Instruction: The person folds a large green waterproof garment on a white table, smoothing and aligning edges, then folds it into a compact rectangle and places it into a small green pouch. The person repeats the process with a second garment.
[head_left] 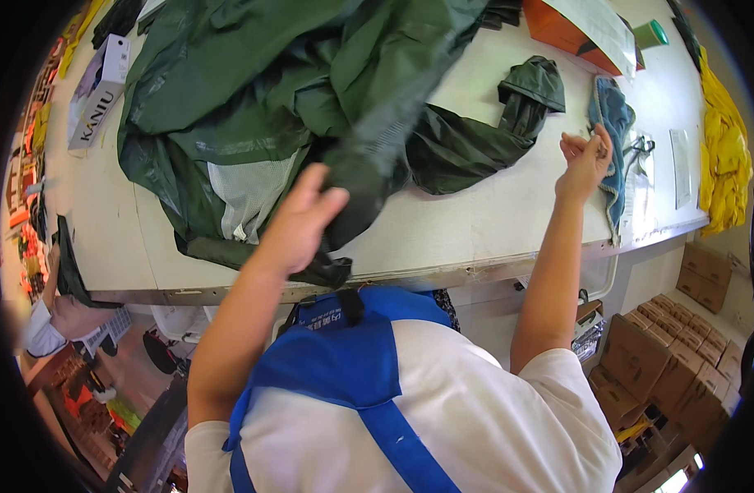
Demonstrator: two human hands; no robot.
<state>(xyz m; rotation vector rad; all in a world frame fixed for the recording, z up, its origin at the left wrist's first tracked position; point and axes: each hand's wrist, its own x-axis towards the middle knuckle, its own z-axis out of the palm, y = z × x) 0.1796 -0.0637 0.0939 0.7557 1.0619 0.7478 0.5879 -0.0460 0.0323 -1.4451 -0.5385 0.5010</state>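
A dark green coated garment [253,90] with a white mesh lining [249,193] spreads over the table, partly smeared by motion. My left hand [299,220] is at its near edge, thumb and fingers apart, beside a blurred dark fold. One sleeve [467,148] stretches off to the right and bends back at its cuff end. Raised above the table at the right, my right hand [586,160] has its fingers curled together in a pinch. Anything small between them is too hard to make out. Just beyond that hand lies a blue-grey cloth [613,123].
The white table [492,222] has a metal-trimmed near edge. A white box [99,90] stands left, an orange box [578,37] and green roll [652,33] at far right. Yellow fabric [722,148] hangs right. Cartons [673,361] stack below. Another person [56,324] is at left.
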